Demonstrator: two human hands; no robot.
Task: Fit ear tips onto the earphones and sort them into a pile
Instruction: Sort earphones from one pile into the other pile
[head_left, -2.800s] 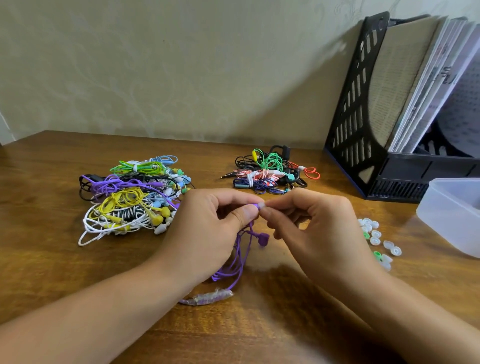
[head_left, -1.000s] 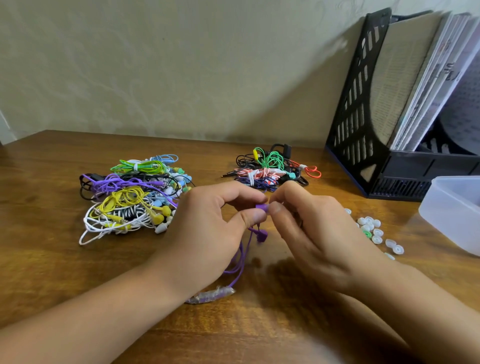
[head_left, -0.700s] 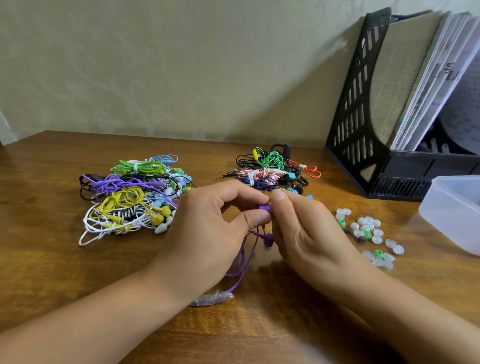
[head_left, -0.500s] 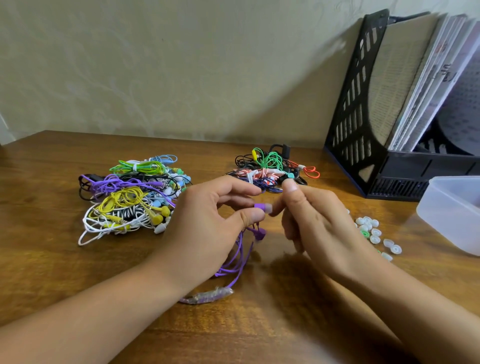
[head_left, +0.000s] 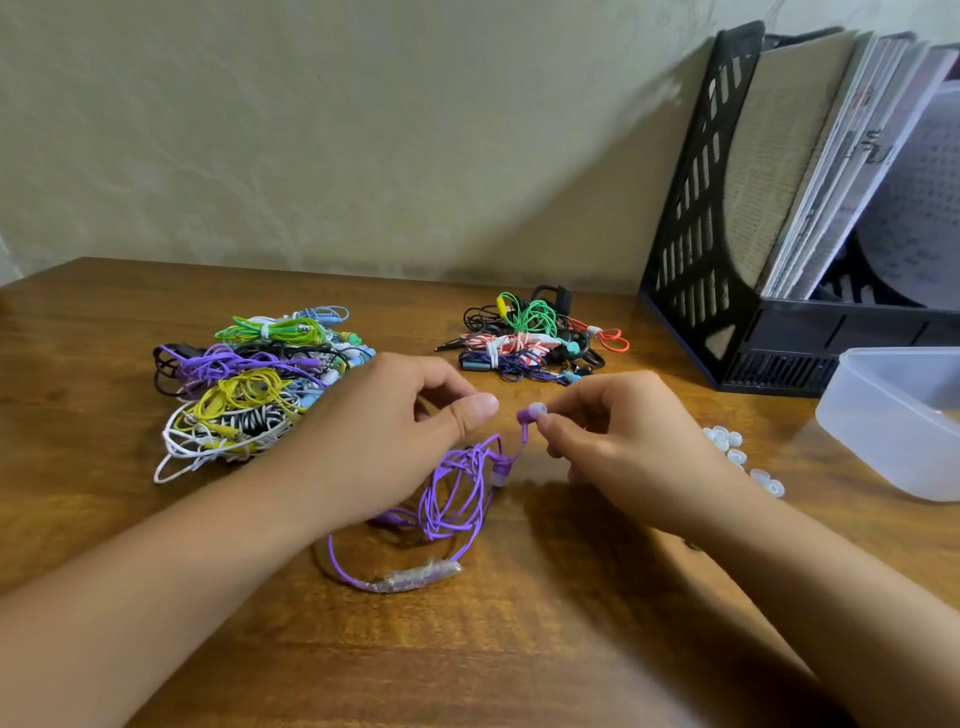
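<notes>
My right hand (head_left: 623, 441) pinches a purple earbud (head_left: 529, 415) that has a pale ear tip on its end. The earbud's purple cable (head_left: 452, 493) hangs down in loops onto the wooden table (head_left: 519, 649), and the second earbud (head_left: 500, 470) dangles among them. My left hand (head_left: 395, 436) hovers just left of the earbud with loosely curled fingers and nothing visible between thumb and fingers. The cable runs under its palm. Loose white ear tips (head_left: 727, 444) lie to the right of my right hand.
A large pile of coloured earphones (head_left: 249, 384) lies at the left. A smaller bundled pile (head_left: 530, 343) sits behind my hands. A clear plastic container (head_left: 893, 415) stands at the right edge, with a black file holder (head_left: 727, 208) of papers behind it.
My left hand has let go of the purple earbud and drawn slightly left. My right hand now holds the earbud alone, and the cable has dropped lower onto the table.
</notes>
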